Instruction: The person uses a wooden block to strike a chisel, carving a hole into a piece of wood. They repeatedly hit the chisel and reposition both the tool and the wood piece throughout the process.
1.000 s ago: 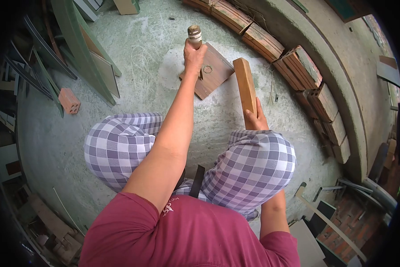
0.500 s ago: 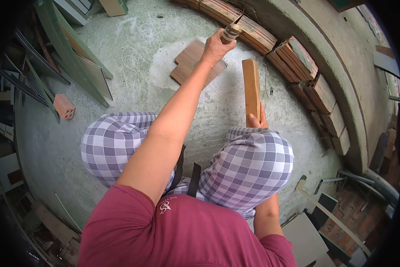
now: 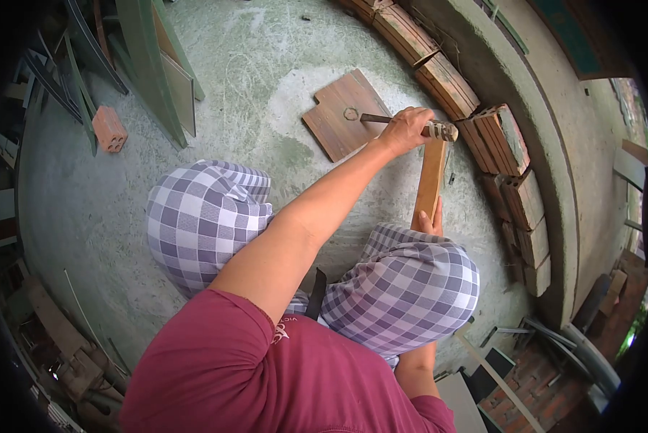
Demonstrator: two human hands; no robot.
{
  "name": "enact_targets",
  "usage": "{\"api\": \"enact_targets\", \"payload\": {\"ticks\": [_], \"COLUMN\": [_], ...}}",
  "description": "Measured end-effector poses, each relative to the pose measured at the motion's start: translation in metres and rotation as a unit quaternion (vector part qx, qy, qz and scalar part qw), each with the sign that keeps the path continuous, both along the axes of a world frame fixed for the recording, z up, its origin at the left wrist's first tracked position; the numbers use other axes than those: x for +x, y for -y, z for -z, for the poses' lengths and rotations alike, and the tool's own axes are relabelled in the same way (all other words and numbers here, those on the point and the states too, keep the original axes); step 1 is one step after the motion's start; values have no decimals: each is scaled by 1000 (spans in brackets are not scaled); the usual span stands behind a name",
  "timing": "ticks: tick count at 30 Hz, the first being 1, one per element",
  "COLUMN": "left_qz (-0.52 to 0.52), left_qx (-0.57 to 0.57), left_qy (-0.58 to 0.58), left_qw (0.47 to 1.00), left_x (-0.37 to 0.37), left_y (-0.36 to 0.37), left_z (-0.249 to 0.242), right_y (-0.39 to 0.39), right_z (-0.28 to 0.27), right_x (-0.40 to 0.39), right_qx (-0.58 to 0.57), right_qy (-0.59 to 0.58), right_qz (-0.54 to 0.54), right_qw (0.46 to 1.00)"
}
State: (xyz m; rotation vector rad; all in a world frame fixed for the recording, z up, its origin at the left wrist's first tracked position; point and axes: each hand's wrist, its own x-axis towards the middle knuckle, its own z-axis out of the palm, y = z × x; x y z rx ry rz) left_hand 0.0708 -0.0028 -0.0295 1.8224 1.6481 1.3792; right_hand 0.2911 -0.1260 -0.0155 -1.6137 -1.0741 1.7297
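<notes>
My left hand (image 3: 408,128) is wrapped round a chisel (image 3: 376,117), its dark narrow metal shaft pointing left and the banded end of its handle sticking out to the right. Below that handle, a long squared piece of wood (image 3: 430,180) stands out from beside my right knee. My right hand (image 3: 430,222) grips its near end, partly hidden behind the knee. A brown wooden board (image 3: 344,119) with a notched corner lies flat on the floor. On its face is a small dark ring shape (image 3: 350,113), close to the chisel's tip.
Hollow bricks (image 3: 493,141) line a low concrete curb (image 3: 547,159) on the right. A single hollow brick (image 3: 110,130) and leaning green panels (image 3: 158,79) are at the left. Loose boards and scrap (image 3: 68,339) lie at the lower left.
My left hand has swung right with the chisel, now over the far end of the wood piece, and the shaft shows. The board is less covered. The whole view has shifted.
</notes>
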Motion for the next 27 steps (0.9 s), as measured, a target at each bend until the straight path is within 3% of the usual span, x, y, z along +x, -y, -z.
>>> {"api": "enact_targets", "payload": {"ticks": [19, 22, 24, 27], "left_qz": [-33, -25, -24, -11], "left_qx": [-67, -82, -97, -133], "left_qy": [9, 4, 2, 27], "left_qw": [997, 996, 995, 991], "left_x": [1, 0, -3, -7], "left_y": [-7, -20, -25, -27], "left_z": [-9, 0, 0, -5], "right_y": [-9, -18, -24, -34], "right_z": [-2, -32, -45, -84], "right_x": [12, 7, 8, 4], "right_qx": [29, 22, 130, 169], "right_qy": [26, 52, 13, 22], "right_qz": [-7, -15, 26, 76], "right_qw": [999, 998, 991, 982]}}
